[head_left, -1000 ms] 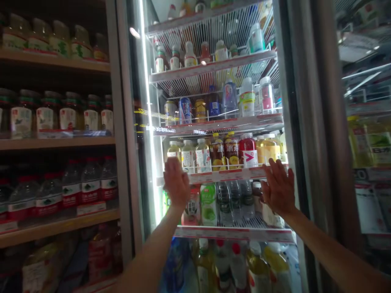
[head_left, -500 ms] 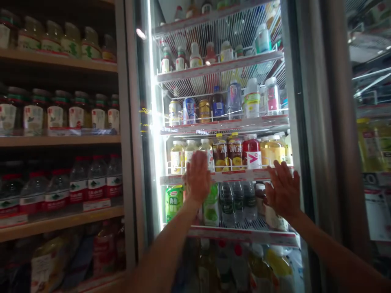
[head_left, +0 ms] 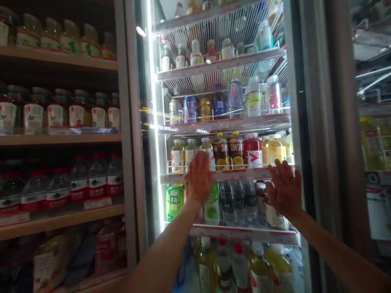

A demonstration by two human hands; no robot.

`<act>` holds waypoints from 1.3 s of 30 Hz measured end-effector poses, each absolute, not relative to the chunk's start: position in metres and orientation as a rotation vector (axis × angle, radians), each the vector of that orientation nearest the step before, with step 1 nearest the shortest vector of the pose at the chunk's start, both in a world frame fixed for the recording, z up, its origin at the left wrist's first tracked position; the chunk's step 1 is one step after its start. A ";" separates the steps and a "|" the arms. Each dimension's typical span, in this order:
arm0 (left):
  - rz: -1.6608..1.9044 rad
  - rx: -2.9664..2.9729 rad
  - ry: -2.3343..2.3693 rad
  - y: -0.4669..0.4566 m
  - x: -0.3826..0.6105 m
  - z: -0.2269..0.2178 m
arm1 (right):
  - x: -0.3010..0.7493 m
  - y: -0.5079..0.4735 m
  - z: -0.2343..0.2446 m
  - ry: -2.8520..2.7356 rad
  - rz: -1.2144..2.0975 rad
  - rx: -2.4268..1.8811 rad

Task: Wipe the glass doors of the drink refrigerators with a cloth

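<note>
Grey metal upright point(head_left: 319, 122) right of splayed right hand point(head_left: 283, 190); gap leftward, then flat-stretched left hand point(head_left: 199, 180), green-and-white plastic bottle point(head_left: 211, 211) beyond

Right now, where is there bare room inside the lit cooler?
A small patch of wire shelf lies bare between clear bottles, a pale bottle and the front rail. The row above, around the red bottle, is crowded. Reflections suggest glass in front.

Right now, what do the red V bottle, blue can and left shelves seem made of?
Red bottle: likely glossy plastic, given its highlights. Blue can: likely metal, glossy print on a straight cylinder. Left shelves: perhaps wood or laminate, edges matt tan.
</note>
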State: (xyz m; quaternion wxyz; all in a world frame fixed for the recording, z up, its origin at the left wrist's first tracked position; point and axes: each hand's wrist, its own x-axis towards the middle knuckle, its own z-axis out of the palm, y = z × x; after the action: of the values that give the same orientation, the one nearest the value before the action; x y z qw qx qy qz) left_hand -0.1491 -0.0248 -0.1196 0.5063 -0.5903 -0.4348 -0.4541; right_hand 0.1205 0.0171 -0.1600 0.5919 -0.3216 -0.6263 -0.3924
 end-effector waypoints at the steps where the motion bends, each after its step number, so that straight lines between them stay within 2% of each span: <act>1: -0.946 -1.517 -0.945 -0.023 -0.131 -0.125 | 0.121 0.017 -0.160 -1.462 -0.912 -0.743; 3: -0.724 -1.625 -0.766 -0.022 -0.113 -0.133 | 0.123 0.018 -0.160 -1.469 -0.912 -0.733; 5: -0.710 -1.614 -0.732 -0.022 -0.128 -0.134 | 0.123 0.018 -0.160 -1.467 -0.914 -0.732; 9: -1.221 -1.271 -1.054 -0.028 -0.194 -0.127 | 0.122 0.018 -0.160 -1.451 -0.932 -0.742; 11: -1.368 -1.143 -1.180 -0.031 -0.205 -0.134 | 0.121 0.018 -0.160 -1.443 -0.937 -0.753; 14: -1.187 -1.338 -1.138 -0.034 -0.173 -0.161 | 0.122 0.019 -0.160 -1.441 -0.954 -0.751; 18: -0.792 -1.639 -0.797 -0.032 -0.131 -0.195 | 0.126 0.022 -0.161 -1.444 -1.000 -0.728; 20: -0.773 -1.638 -0.765 -0.034 -0.145 -0.200 | 0.127 0.023 -0.162 -1.438 -1.012 -0.725; 25: -1.206 -1.259 -1.161 -0.043 -0.216 -0.200 | 0.124 0.022 -0.162 -1.412 -1.044 -0.734; 27: -1.249 -1.220 -1.214 -0.045 -0.215 -0.206 | 0.123 0.022 -0.162 -1.410 -1.028 -0.767; 32: -0.700 -1.632 -0.745 -0.038 -0.170 -0.223 | 0.125 0.023 -0.162 -1.412 -1.033 -0.737; 34: -0.645 -1.660 -0.701 -0.039 -0.180 -0.223 | 0.126 0.023 -0.162 -1.421 -1.040 -0.732; 39: -1.298 -1.147 -1.267 -0.046 -0.238 -0.217 | 0.123 0.021 -0.162 -1.428 -0.990 -0.772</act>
State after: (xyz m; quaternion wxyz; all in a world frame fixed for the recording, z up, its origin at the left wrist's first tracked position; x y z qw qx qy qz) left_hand -0.2376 -0.0456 -0.2173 0.4774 -0.4697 -0.5186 -0.5314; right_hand 0.1229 0.0211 -0.1619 0.5812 -0.3305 -0.6111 -0.4237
